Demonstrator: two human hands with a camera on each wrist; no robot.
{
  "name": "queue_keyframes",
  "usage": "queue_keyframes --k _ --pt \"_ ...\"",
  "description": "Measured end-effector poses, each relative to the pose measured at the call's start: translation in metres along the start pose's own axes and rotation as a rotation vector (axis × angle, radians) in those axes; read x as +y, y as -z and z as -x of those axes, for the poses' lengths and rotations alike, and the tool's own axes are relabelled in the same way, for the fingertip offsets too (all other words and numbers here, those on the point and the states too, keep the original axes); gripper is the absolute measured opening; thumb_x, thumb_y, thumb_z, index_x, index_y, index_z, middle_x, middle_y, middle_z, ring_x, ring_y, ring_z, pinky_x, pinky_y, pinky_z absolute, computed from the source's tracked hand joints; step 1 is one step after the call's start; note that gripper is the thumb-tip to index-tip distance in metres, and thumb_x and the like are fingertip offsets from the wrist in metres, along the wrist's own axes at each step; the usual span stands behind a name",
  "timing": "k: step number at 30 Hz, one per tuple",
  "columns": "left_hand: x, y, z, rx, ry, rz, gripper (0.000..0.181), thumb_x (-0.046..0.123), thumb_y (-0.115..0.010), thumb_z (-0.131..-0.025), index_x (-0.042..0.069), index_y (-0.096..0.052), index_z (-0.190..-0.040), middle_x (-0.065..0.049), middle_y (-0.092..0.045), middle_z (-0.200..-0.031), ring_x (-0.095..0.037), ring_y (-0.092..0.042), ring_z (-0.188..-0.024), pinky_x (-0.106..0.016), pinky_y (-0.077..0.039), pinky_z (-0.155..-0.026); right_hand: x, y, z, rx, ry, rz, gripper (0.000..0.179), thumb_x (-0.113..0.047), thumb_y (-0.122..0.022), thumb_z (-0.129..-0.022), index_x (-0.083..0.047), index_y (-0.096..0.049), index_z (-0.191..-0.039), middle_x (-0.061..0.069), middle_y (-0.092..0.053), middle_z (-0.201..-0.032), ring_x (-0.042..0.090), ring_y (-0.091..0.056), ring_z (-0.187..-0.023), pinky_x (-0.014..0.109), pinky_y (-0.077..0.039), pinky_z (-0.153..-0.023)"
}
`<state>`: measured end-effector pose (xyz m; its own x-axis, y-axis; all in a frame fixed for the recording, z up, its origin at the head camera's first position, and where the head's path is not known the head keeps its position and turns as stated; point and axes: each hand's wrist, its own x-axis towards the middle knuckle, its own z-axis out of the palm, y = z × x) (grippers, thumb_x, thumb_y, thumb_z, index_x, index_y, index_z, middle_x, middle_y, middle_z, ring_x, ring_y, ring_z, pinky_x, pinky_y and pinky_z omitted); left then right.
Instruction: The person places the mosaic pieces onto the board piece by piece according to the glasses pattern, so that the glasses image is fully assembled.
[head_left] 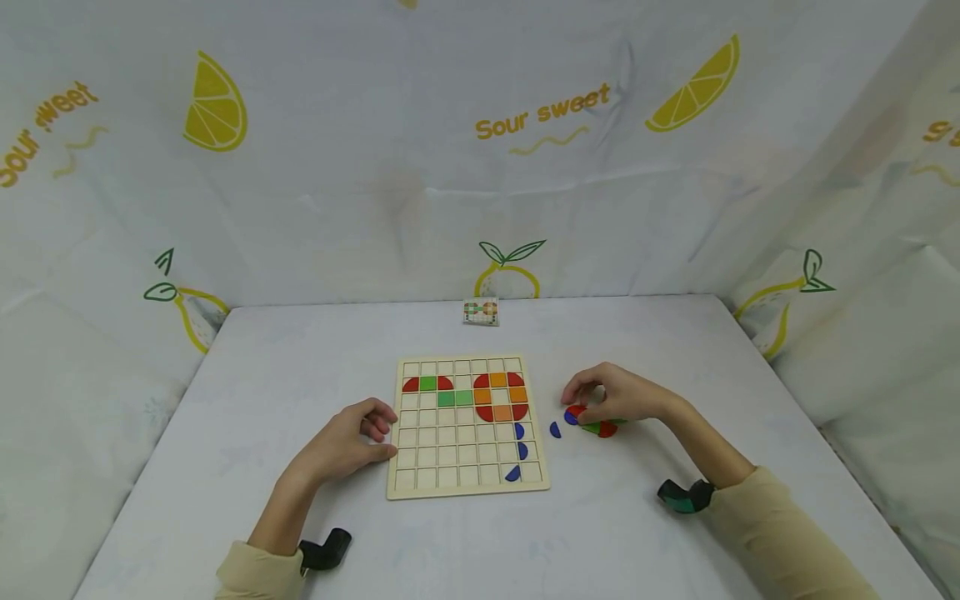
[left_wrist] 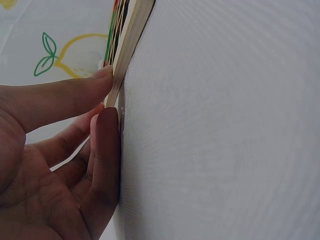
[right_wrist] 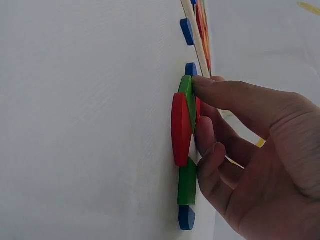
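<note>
A square wooden grid board lies on the table, with red, orange, green and blue pieces in its cells. My left hand is at the board's left side, thumb and fingertips touching the rim, fingers loosely bent. In the left wrist view the thumb rests at the board's edge. My right hand reaches over a small heap of loose pieces to the right of the board. Its thumb touches a green piece, beside a red piece; the other fingers hang bent behind the heap.
A loose blue half-round piece lies between board and heap. Another green piece and a blue piece lie in the heap's near end. A small pattern card stands at the table's back edge, before the lemon-print cloth.
</note>
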<state>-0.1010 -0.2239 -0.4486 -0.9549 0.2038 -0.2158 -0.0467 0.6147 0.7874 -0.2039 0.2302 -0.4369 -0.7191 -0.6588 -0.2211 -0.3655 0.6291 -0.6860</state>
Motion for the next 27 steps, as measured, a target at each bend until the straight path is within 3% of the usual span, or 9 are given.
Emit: queue_keyframes --k 11,27 --pt "0.000 -0.001 -0.001 0.010 0.013 -0.002 0.040 0.007 -0.089 -0.086 0.007 -0.068 -0.119 -0.005 -0.063 -0.101 -0.017 -0.060 -0.094 -0.028 -0.048 -0.085 0.005 0.005 -0.005 0.030 -0.050 0.061 0.023 -0.019 -0.087 -0.093 -0.011 -0.080 -0.113 -0.001 -0.073 -0.096 0.011 -0.060 -0.083 0.020 -0.055 -0.072" --pt "-0.001 0.000 -0.001 -0.001 0.000 -0.002 0.037 0.007 -0.088 -0.087 0.008 -0.067 -0.117 -0.004 -0.063 -0.100 -0.017 -0.061 -0.093 -0.028 -0.048 -0.085 0.011 0.007 -0.004 0.032 -0.048 0.039 0.023 -0.023 -0.088 -0.092 -0.012 -0.079 -0.111 -0.002 -0.067 -0.088 0.016 -0.060 -0.081 0.022 -0.052 -0.068"
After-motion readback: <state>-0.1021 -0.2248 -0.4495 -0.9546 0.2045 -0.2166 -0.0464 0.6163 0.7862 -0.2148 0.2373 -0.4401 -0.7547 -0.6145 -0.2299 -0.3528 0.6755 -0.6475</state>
